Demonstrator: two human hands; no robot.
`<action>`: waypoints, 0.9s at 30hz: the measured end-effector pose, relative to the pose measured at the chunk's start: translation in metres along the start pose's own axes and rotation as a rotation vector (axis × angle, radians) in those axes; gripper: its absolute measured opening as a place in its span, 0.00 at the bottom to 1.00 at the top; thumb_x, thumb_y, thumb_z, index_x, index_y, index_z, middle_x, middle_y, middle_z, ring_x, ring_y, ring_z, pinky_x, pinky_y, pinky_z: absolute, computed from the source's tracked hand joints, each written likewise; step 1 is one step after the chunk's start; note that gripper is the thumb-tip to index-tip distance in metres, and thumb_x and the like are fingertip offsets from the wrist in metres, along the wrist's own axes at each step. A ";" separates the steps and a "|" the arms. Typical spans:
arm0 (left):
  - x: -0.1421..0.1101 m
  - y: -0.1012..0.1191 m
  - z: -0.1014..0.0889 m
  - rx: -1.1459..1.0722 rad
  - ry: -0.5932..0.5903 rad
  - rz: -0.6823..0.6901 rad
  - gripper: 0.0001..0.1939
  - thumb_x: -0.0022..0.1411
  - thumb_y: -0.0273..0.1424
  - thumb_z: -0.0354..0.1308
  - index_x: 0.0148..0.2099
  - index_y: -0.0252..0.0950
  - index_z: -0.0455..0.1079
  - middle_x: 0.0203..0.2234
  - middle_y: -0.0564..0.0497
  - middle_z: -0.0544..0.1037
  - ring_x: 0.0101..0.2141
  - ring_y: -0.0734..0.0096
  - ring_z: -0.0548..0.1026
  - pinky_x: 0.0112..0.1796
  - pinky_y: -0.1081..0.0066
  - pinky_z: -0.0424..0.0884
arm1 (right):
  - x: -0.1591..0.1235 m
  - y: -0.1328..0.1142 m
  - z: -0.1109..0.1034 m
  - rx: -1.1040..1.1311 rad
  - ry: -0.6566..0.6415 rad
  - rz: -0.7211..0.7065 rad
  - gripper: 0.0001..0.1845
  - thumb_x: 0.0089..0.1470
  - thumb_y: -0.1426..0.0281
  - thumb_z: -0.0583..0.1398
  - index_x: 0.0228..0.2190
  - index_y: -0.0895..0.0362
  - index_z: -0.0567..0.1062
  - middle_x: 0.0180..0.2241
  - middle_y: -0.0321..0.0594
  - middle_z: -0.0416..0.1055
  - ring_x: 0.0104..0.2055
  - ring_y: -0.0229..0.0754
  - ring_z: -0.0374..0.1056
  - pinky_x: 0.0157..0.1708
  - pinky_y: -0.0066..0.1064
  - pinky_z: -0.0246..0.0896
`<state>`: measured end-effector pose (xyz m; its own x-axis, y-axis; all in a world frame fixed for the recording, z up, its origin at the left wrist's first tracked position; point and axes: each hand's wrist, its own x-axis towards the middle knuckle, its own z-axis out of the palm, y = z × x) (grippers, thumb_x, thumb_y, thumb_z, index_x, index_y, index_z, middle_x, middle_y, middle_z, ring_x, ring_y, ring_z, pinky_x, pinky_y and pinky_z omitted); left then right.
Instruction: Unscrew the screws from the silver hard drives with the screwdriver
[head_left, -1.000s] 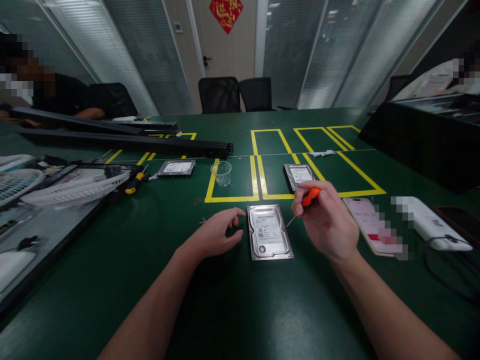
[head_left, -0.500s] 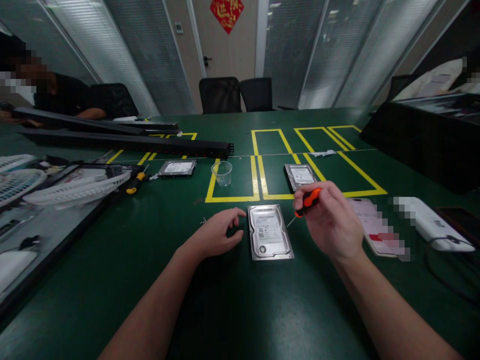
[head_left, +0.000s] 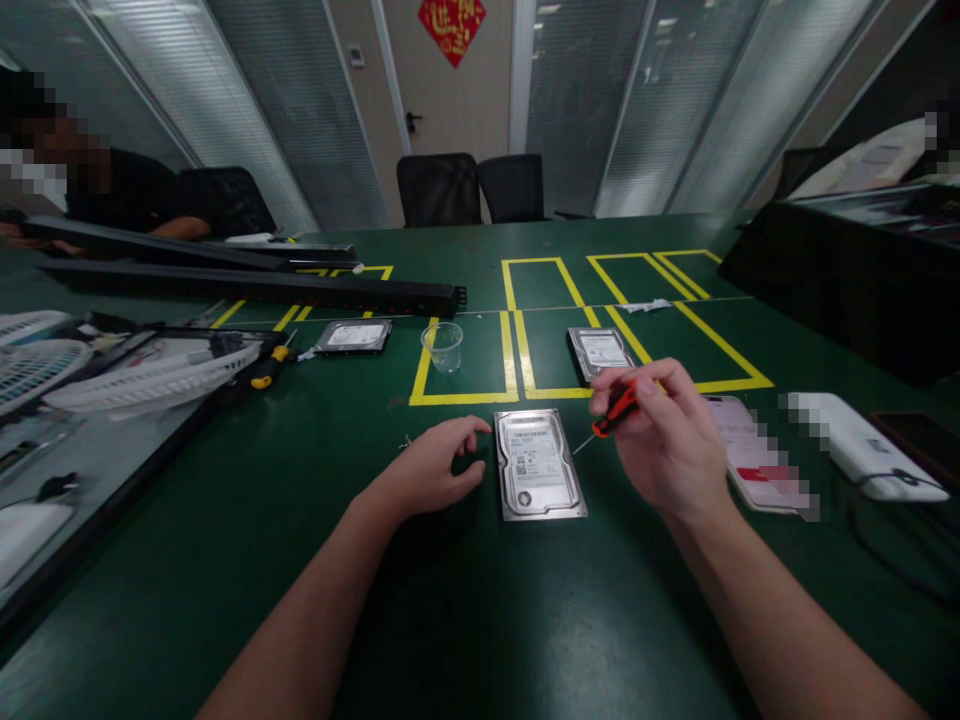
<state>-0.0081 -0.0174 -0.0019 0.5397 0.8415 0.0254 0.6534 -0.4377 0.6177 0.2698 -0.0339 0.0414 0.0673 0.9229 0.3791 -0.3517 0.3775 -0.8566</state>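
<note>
A silver hard drive (head_left: 541, 468) with a white label lies flat on the green table in front of me. My right hand (head_left: 671, 440) grips a red-and-black screwdriver (head_left: 619, 407), its thin shaft slanting down to the drive's right edge. Whether the tip sits in a screw is too small to tell. On the other side, my left hand (head_left: 439, 462) rests on the table with bent, parted fingers, the index fingertip at the drive's left edge. Nothing shows in that hand. Some tiny metal bits (head_left: 406, 441) lie just beyond it.
A clear plastic cup (head_left: 444, 348) and two more hard drives, one left (head_left: 354, 336) and one right (head_left: 600, 352), stand farther back. A phone (head_left: 757, 455) lies right of my right hand. Long black bars (head_left: 255, 290) and a yellow-black screwdriver (head_left: 271, 368) lie left. A person sits at far left.
The red-and-black screwdriver's handle has turned a little in my right hand, and the fingers have shifted slightly. My left hand and the hard drive stay put.
</note>
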 end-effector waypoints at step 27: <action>-0.030 -0.047 -0.070 0.314 0.229 -0.366 0.10 0.71 0.34 0.54 0.46 0.37 0.74 0.39 0.46 0.79 0.39 0.58 0.77 0.40 0.62 0.70 | 0.001 -0.002 -0.003 0.027 0.027 -0.002 0.02 0.61 0.68 0.67 0.36 0.53 0.79 0.39 0.41 0.78 0.35 0.41 0.72 0.36 0.34 0.67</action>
<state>-0.0922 0.0006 0.0234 0.1403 0.9891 0.0449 0.9236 -0.1470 0.3540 0.2730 -0.0341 0.0427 0.0929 0.9241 0.3706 -0.3766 0.3772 -0.8461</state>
